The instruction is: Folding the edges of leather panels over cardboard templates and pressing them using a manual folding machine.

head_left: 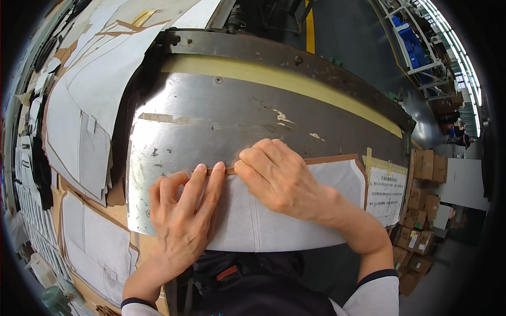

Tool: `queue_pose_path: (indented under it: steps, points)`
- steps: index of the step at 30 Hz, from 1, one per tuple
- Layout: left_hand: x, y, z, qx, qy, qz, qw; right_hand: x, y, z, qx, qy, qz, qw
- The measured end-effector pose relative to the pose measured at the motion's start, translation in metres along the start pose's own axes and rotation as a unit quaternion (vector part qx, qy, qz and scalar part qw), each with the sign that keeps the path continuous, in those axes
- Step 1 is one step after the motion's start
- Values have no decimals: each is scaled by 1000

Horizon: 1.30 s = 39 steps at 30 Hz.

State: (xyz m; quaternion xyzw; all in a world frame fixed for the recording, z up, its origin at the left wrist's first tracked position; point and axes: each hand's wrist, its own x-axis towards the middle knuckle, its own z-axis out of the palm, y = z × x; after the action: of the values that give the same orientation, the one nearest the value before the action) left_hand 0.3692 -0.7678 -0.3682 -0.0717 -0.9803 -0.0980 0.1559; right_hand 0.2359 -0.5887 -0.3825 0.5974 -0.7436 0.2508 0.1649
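A pale grey panel (300, 226), leather-like with a seam across it and a brown strip along its far edge, lies on a worn metal plate (200, 116) in front of me. Its near side hangs over the plate's front edge. With fingers stretched out, my left hand (182, 216) presses its fingertips on the brown edge at the panel's left part. My right hand (282, 179) is closed at the same edge, a little further right, its curled fingers pinching the brown strip. The fingertips of the right hand are partly hidden behind its knuckles.
At the left, a stack of pale panels (84, 131) rests beside the plate, with more panels (95, 242) nearer me. A dark metal bar (253, 52) runs along the plate's far side. A printed sheet (386, 192) lies at the right; cardboard boxes (423, 164) stand beyond.
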Motion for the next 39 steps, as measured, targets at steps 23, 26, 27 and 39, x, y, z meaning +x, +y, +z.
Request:
queue_pose_path:
  steps: [23,26,27,39]
  points:
    - [6,7,-3,2,-31,36,999,-4,-2,2,3,16,18,1000]
    - [6,4,-4,2,-27,48,998,-3,-4,2,-1,18,17,1000]
    - [7,4,-5,-2,-26,50,998,-3,-4,2,-1,17,17,1000]
    - [11,8,-9,-13,-47,54,997,-6,-3,1,3,12,24,1000]
